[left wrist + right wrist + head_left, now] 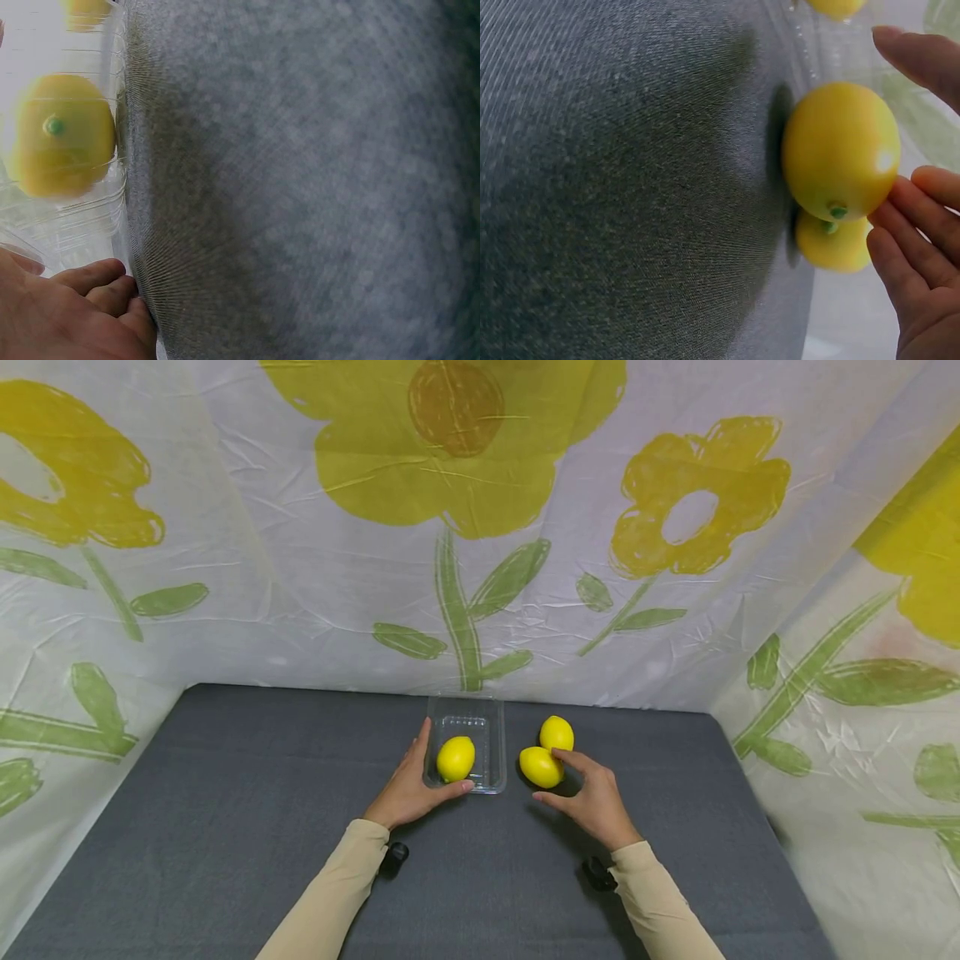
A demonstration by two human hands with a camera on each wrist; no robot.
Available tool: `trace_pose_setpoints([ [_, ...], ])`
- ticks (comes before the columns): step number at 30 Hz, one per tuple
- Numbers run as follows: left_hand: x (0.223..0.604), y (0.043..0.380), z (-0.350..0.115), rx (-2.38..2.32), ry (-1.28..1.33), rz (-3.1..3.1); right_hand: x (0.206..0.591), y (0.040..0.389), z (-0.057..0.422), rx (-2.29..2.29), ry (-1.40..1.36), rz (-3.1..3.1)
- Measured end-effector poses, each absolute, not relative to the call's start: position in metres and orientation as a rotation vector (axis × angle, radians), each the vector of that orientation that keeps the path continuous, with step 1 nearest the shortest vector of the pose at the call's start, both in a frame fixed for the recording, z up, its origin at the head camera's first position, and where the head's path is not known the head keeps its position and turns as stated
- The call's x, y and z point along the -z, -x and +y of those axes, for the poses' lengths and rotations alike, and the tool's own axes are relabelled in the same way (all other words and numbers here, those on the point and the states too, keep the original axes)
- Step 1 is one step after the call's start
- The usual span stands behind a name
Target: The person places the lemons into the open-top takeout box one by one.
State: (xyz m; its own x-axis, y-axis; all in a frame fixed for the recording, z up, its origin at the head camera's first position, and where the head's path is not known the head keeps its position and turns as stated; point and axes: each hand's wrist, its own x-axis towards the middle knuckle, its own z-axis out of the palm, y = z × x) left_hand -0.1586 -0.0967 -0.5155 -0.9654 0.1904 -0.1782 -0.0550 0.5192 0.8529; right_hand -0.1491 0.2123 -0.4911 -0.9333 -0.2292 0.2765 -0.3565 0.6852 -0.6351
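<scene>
A clear plastic container (pixel 491 752) sits on the grey cloth with one yellow lemon (pixel 456 759) in its left part. My left hand (pixel 411 789) holds the container at its near left corner, fingers along the left side and thumb at the front edge. Right of the container lie two more lemons, a near one (pixel 540 767) and a far one (pixel 557 733) close behind it. My right hand (pixel 596 802) is spread around the near lemon. In the right wrist view its fingertips are right at that lemon (pixel 841 150), while the thumb stands apart from it.
The dark grey cloth (pixel 225 827) covers the table. A white sheet (pixel 315 610) printed with yellow flowers hangs behind and along both sides, close to the container's far edge. Each wrist wears a small black camera.
</scene>
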Motion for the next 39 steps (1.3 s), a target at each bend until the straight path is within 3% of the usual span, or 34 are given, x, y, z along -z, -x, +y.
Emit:
trace_pose_setpoints([
  [26,0.516,0.161,-0.095,-1.42,-0.082,2.522,0.505,0.147,0.195,-0.98,-0.436,-2.734],
  [39,0.519,0.16,-0.097,-1.428,-0.09,2.516,0.473,0.158,0.188,-1.1,-0.418,-2.622],
])
